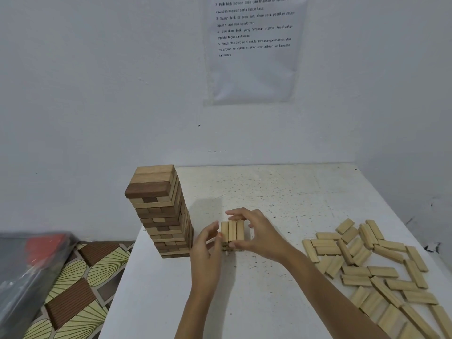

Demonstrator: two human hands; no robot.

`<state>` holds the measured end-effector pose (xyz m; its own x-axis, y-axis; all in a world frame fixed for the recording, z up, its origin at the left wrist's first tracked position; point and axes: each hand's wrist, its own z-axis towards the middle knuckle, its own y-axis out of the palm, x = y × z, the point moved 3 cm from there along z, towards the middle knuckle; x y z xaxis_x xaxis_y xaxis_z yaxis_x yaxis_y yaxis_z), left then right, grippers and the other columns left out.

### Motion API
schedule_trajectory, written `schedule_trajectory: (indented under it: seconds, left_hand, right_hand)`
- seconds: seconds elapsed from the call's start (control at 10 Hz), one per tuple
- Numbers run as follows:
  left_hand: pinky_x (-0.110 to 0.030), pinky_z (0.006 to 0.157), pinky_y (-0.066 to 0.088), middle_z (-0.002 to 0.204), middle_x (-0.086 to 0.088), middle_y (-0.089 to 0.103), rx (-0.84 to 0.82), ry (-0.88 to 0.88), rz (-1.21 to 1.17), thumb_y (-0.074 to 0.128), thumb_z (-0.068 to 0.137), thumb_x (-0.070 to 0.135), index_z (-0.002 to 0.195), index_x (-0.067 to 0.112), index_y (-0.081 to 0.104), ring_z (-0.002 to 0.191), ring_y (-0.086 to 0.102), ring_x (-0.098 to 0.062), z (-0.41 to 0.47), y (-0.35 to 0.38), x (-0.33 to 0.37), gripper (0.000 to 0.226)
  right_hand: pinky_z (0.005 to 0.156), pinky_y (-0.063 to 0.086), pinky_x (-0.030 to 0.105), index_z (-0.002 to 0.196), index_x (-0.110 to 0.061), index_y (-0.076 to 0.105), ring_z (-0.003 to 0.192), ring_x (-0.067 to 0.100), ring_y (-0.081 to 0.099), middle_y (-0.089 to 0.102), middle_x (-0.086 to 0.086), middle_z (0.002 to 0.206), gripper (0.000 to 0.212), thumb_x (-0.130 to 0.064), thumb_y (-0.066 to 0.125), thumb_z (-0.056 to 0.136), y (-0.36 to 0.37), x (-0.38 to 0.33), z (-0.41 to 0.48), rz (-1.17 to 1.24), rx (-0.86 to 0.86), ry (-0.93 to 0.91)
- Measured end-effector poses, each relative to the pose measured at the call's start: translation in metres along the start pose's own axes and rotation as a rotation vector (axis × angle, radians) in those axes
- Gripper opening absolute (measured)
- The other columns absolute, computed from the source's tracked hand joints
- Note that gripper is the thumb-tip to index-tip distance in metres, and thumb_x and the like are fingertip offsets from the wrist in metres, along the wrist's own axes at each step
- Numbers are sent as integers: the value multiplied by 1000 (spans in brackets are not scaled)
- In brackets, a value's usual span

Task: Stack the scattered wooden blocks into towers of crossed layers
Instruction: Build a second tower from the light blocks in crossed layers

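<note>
Left hand [208,237] between tower [159,211] and stack [232,231]

Dim, cool, even light; soft shadow right of the tower [159,211]; wide-angle bowing at edges

Tall mixed-wood tower [161,211] upright, left; low pale stack [232,232] beside it; loose pale blocks [381,272] scattered, right

The lower layers of the low pale wooden stack [232,233] are partly hidden by the left hand [207,243] and right hand [256,234]. At 4 o'clock, scattered pale wooden blocks [381,272] are cut by the frame edges. At 12 o'clock, the white printed sheet [254,64] is cropped.
</note>
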<state>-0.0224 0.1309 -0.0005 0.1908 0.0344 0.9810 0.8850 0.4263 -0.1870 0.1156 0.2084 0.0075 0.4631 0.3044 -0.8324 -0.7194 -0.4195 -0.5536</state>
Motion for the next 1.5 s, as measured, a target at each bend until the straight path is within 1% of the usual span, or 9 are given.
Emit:
schedule_trajectory:
  seconds: [0.3,0.5,0.7,0.8,0.9,1.0,1.1,1.3,1.5]
  left_hand:
    - [-7,77,47,109,15,65,10,11,-21,56,96,7,116,22,62,99,59,8,-1,3,-1,25]
    - [-8,81,47,116,8,66,45,-9,-45,49,100,15,122,17,62,105,58,3,-2,2,-3,26]
    - [1,90,32,136,14,50,-27,-94,-101,36,104,17,138,22,49,128,41,2,-7,4,-8,36]
    - [-3,102,27,143,19,41,-102,-148,-149,33,105,27,144,25,41,133,34,5,-8,10,-18,40]
    - [-38,119,22,147,5,46,-215,-258,-388,46,98,51,142,24,48,139,37,-9,-11,19,-17,51]
    - [-43,117,26,142,-6,53,-195,-374,-560,51,94,53,139,15,52,135,45,-19,-13,23,-17,58]
    - [-43,114,33,138,8,56,-164,-320,-271,41,93,65,139,29,51,130,49,-11,-11,19,-19,59]
    - [-45,112,37,142,6,51,-130,-275,-146,35,90,68,142,27,47,133,47,-15,-11,17,-15,67]
    - [-47,116,29,137,1,57,-194,-370,-374,48,88,69,138,27,53,132,48,-17,-10,23,-26,65]
  right_hand:
    - [87,31,8,130,-43,47,120,-1,36,57,-18,121,69,-24,83,73,-2,-3,1,-3,-20,-2]
    - [106,29,25,139,-44,38,129,0,31,40,-26,136,78,-33,82,75,-6,-6,-7,4,5,3]
    - [120,8,28,153,-30,12,144,-1,4,11,-22,154,65,-16,47,100,11,4,-35,128,91,165]
    - [118,-6,22,153,-26,-2,144,-2,-10,-6,-19,157,64,-16,36,103,25,9,-44,36,52,171]
    - [115,-15,20,151,-23,-10,142,-3,-19,-15,-16,156,62,-19,31,105,36,12,-44,-27,33,155]
    - [114,-18,19,146,-28,-15,142,-3,-22,-18,-16,156,60,-19,29,105,42,12,-42,-42,18,140]
    - [107,-22,12,140,-33,-18,140,-5,-24,-19,-18,153,61,-19,29,104,45,10,-41,-80,14,118]
    - [111,-20,18,149,-23,-16,142,-1,-23,-19,-14,155,64,-21,29,104,47,10,-40,-90,14,134]
    - [113,-19,20,142,-27,-20,143,-1,-21,-20,-15,153,62,-22,29,105,47,9,-40,-94,10,128]
